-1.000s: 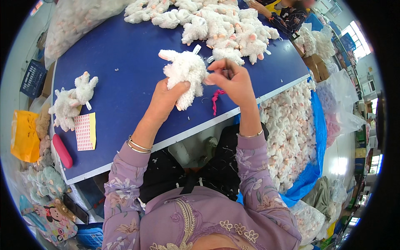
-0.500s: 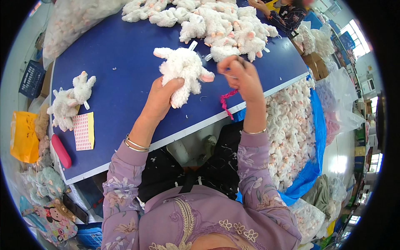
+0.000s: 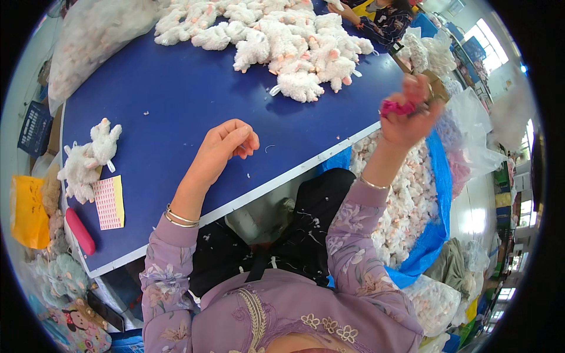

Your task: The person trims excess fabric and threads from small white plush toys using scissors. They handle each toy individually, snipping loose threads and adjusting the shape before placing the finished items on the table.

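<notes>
Above the near part of the blue table (image 3: pixel 159 135), my left hand (image 3: pixel 226 147) is closed, its fingers curled in and no toy in it. Out past the table's right edge, my right hand (image 3: pixel 415 112) is raised and smeared by motion. A bright pink, twisted cord-like piece (image 3: pixel 398 108) lies across its fingers, and something dark beside it is too blurred to name. Farther right, a pale blurred shape (image 3: pixel 512 117) hangs in the air. White fluffy plush toys (image 3: pixel 297 85) with pink ears are heaped at the table's far side.
Two plush toys (image 3: pixel 88 159), a sticker sheet (image 3: pixel 109 203) and a pink oblong case (image 3: pixel 80 231) lie at the left. A blue-edged sack of plush toys (image 3: pixel 400 206) stands at my right. Across the table, a person's sleeve (image 3: pixel 385 26) shows. A filled clear bag (image 3: pixel 97 44) sits far left.
The white plush toy has left my left hand, which is now curled. My right hand has swung up and right, over the sack's side. A pale blur has appeared beyond it.
</notes>
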A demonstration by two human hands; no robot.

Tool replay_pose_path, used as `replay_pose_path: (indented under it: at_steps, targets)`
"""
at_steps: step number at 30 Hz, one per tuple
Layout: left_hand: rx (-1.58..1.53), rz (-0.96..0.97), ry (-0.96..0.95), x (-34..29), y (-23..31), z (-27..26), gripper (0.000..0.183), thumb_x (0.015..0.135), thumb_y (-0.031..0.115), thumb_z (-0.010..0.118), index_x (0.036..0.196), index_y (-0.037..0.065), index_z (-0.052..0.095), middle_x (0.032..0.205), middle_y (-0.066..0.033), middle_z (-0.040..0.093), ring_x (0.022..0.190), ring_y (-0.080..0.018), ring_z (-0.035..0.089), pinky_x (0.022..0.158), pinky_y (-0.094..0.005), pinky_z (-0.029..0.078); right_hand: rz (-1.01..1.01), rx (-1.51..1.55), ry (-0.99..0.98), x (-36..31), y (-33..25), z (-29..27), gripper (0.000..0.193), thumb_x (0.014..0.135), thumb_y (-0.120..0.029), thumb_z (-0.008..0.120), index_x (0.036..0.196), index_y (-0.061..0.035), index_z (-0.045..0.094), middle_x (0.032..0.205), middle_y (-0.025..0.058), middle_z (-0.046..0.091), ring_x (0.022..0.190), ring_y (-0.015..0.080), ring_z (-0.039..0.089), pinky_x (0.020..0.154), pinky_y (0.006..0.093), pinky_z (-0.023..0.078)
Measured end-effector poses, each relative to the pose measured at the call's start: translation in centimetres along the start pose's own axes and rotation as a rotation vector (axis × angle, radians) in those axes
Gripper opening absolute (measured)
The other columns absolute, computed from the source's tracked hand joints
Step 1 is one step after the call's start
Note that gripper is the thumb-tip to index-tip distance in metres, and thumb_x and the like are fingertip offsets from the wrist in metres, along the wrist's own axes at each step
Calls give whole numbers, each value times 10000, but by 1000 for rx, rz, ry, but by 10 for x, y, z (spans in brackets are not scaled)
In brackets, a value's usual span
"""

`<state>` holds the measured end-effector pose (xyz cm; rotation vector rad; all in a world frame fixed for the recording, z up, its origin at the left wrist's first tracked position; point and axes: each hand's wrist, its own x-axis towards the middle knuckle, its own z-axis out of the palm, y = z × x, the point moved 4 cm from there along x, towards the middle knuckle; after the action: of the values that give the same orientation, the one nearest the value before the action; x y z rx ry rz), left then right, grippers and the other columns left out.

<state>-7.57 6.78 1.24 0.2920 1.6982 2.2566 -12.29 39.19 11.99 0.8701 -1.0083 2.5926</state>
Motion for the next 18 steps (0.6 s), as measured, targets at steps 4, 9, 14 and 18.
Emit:
replay_pose_path:
  at_steps: [4,9,14,18]
  targets:
    - [54,-7,-5,0,-4,1,186,960,214,490,878,68,573,846,-33,623,729,-83,541,660,-225,442,514,-907,357,-3,68,-22,223,863,-242,650,853,-20,672,640,-37,477,500,31,376,410,201,298]
    - [84,-37,45,2,-7,-2,174,957,198,500,872,71,583,821,-17,624,713,-69,539,657,-211,440,273,-1557,147,-1,119,-54,378,810,-262,665,1037,39,635,985,167,676,908,261,634,849,328,474]
    - [106,-48,53,3,-6,-1,170,958,197,505,870,75,584,815,-8,623,701,-60,530,650,-204,435,373,-1650,54,3,144,-65,373,812,-239,659,1050,45,612,925,155,667,865,247,636,794,312,481]
    - [104,-66,90,2,-8,-4,162,958,196,514,871,78,582,818,-3,622,701,-55,525,653,-201,430,576,-1469,-124,-3,156,-54,281,764,-217,682,866,33,601,804,155,646,747,267,621,699,356,483]
